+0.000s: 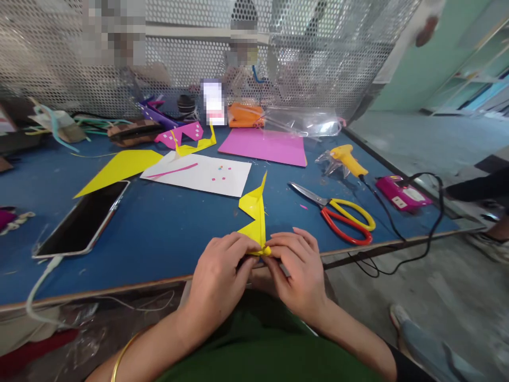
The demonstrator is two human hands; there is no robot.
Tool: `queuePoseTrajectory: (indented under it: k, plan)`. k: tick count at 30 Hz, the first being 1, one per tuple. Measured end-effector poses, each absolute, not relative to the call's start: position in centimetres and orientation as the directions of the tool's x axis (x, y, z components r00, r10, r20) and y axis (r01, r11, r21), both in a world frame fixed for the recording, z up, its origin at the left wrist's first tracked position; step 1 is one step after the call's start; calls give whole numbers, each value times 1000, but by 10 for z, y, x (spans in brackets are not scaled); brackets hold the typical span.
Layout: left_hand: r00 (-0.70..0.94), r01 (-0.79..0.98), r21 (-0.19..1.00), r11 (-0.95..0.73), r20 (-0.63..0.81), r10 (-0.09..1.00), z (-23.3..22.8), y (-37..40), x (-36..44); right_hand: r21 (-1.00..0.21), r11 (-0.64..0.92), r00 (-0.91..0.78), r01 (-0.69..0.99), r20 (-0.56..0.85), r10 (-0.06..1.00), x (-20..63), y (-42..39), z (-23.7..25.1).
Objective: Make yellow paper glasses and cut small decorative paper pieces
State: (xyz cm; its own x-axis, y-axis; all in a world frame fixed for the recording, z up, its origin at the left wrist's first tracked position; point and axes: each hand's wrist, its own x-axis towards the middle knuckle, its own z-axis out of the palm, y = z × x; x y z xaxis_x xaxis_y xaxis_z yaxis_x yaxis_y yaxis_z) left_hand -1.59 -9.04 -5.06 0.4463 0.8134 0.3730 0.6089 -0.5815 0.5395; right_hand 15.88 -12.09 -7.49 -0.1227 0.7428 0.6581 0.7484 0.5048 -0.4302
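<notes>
Between my hands, at the table's front edge, is a folded yellow paper cut-out [253, 204], shaped like the frame of paper glasses. My left hand [225, 265] pinches its near end with thumb and fingertips. My right hand [297, 265] grips the same end from the other side, where a small yellow bit sticks out between the fingers. The far arm of the cut-out points up and away from me. Scissors [338, 212] with one red and one yellow handle lie to the right of my hands. Part of the near end is hidden by my fingers.
On the blue table [159, 228] lie a phone [85, 217] with a cable, white paper [199, 172], yellow paper [119, 167], pink sheets [266, 146], finished-looking paper glasses [196, 146], a glue gun [345, 159] and a magenta power strip [401, 193]. Perforated metal mesh [178, 53] stands behind.
</notes>
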Motion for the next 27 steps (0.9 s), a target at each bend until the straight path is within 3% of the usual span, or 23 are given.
queuePoseTrajectory:
  k: [5, 12, 18, 23, 27]
  plan:
    - [526, 512, 644, -569, 289, 800, -27, -76, -34, -362, 619, -240, 697, 696, 677, 167, -116, -61]
    - [595, 556, 624, -548, 162, 788, -6, -40, -63, -76, 531, -347, 844, 676, 650, 189, -87, -50]
    - [638, 570, 658, -492, 21, 769, -14, -16, -82, 38, 547, -441, 836, 641, 628, 165, -81, -60]
    - [587, 578, 598, -555, 167, 792, -19, -7, -95, 16, 518, -375, 855, 709, 598, 164, -97, -49]
    - [326, 716, 448, -536, 465, 823, -19, -18, -126, -8, 306, -177, 952, 800, 573, 224, -86, -30]
